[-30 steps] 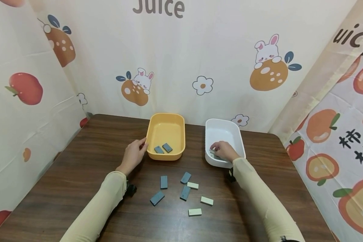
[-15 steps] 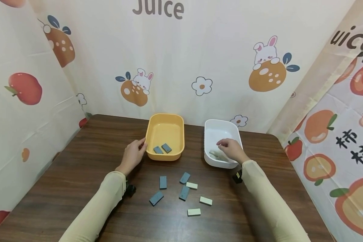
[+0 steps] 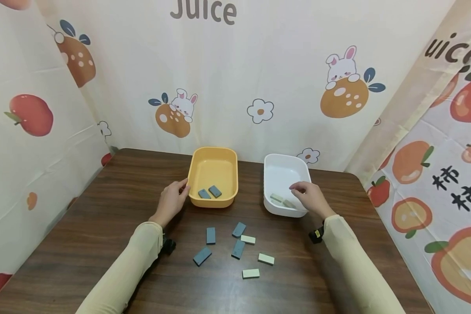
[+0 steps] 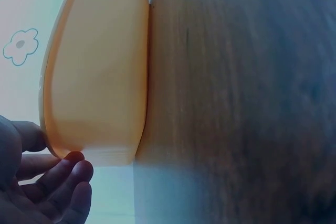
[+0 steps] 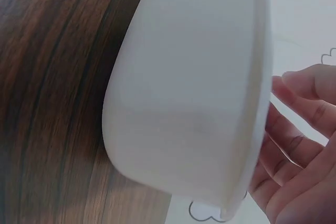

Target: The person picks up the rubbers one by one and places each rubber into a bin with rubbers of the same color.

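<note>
My left hand (image 3: 172, 201) is at the left rim of the yellow bin (image 3: 213, 204); in the left wrist view its thumb and fingertips pinch that rim. Two blue-grey rectangular blocks (image 3: 215, 191) lie inside, near the bin's front. Over the right side of the white bin (image 3: 284, 210) hovers my right hand (image 3: 311, 197), its fingers loosely bent and nothing visible between them. Pale green blocks (image 3: 276, 197) lie at the white bin's front. The right wrist view shows the fingers partly hidden behind the bin's wall.
On the dark wood table (image 3: 141, 187), several blue-grey blocks (image 3: 210, 235) lie scattered before the bins. Pale green blocks (image 3: 250, 274) lie among and to the right of them. A printed curtain (image 3: 220, 65) rises behind and at both sides.
My right hand has let go of a pale green block in the white bin and moved right and slightly up. The left hand has stayed at the yellow bin.
</note>
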`<state>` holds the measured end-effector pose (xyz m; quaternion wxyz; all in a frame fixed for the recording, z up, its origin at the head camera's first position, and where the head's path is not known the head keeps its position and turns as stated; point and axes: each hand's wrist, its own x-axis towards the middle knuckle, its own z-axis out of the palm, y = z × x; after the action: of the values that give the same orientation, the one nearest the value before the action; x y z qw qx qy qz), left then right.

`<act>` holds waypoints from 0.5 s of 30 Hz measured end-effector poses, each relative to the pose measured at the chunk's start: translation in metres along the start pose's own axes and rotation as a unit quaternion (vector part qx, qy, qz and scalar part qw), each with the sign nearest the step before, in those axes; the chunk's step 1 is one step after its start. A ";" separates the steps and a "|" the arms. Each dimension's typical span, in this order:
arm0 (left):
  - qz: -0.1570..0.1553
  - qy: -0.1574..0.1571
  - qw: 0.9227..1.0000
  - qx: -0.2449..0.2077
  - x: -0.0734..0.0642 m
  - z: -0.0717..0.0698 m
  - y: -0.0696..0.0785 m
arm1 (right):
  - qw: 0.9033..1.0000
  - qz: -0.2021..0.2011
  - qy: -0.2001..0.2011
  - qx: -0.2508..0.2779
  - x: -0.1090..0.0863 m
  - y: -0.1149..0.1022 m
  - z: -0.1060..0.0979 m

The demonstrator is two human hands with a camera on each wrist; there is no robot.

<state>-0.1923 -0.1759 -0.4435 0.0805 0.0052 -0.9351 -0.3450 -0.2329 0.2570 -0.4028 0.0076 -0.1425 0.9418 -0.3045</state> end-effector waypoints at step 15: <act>-0.002 -0.003 1.000 0.001 0.001 0.000 -0.001 | 0.997 0.038 0.067 0.005 -0.027 0.010 -0.019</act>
<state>-0.1936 -0.1767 -0.4441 0.0766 0.0063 -0.9357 -0.3443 -0.2119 0.2826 -0.3948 -0.0435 -0.0861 0.9432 -0.3178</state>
